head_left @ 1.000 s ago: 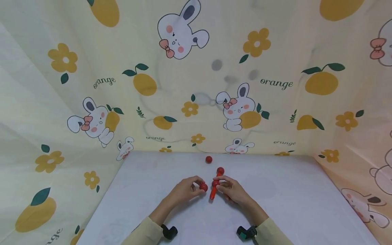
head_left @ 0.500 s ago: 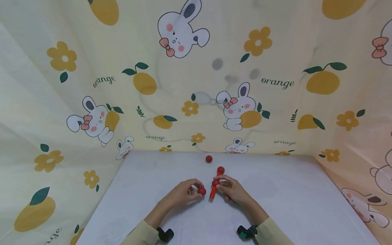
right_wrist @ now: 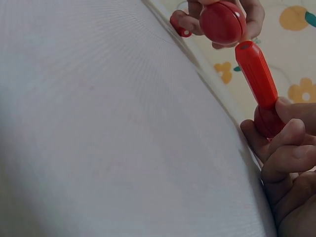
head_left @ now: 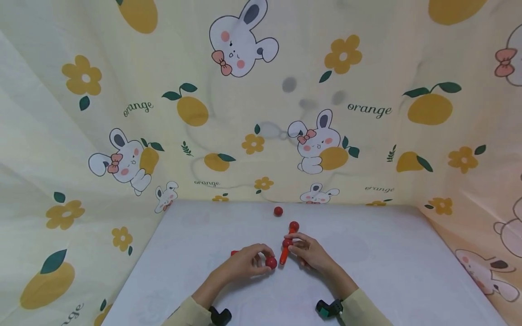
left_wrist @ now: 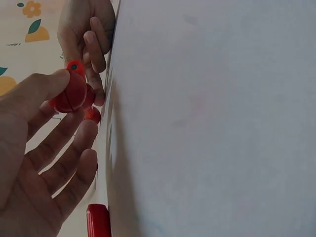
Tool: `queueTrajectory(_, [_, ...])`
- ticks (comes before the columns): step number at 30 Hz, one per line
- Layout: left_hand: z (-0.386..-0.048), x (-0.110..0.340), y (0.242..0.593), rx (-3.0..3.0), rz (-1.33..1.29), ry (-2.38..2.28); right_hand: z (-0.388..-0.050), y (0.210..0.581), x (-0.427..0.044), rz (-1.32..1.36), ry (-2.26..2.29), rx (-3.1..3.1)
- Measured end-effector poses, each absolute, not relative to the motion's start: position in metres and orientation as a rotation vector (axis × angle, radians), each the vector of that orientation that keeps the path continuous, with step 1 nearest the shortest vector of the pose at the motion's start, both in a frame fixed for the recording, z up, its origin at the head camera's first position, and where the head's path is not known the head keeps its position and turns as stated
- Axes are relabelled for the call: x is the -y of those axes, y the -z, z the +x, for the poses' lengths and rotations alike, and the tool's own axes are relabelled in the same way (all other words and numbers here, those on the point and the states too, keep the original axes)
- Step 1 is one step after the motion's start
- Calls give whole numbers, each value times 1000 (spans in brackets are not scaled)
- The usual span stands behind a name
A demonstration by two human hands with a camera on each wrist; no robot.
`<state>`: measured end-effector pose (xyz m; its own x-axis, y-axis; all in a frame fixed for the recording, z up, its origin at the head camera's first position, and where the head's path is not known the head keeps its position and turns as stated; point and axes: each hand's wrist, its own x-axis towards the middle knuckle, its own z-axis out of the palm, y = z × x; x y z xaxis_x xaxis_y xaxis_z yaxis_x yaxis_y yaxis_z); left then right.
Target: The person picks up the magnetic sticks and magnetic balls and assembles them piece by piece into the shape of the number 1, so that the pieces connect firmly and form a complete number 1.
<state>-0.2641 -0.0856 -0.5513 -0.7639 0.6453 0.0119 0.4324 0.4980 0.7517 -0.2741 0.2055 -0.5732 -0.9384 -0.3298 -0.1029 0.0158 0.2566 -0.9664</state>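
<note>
Left hand (head_left: 247, 262) pinches red ball (head_left: 271, 262), right hand (head_left: 313, 254) middle ball (head_left: 287, 243) of red stick (head_left: 283, 258); likely light, stiff, slick, best held mid-ball.

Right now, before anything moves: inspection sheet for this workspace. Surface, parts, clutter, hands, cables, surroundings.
Surface: white table, looks flat.
Parts: near ball, red; stick-and-ball piece, two balls and two sticks in line; far ball, red, by the table's back edge; loose stick, red, mostly hidden by the left hand in the head view.
Clutter: nothing seen.
Hands: left hand pinches the near ball; right hand grips the stick-and-ball piece at its nearer ball.
Cables: nothing plainly seen; faint curved lines on the backdrop, cannot tell what.
Surroundings: backdrop printed with rabbits, oranges and flowers.
</note>
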Motion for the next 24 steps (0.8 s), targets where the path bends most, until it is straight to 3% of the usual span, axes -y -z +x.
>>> queueTrajectory(24, [-255,70,550,-2475,859,-1076,-275,572,-205,-260,1722,-2250])
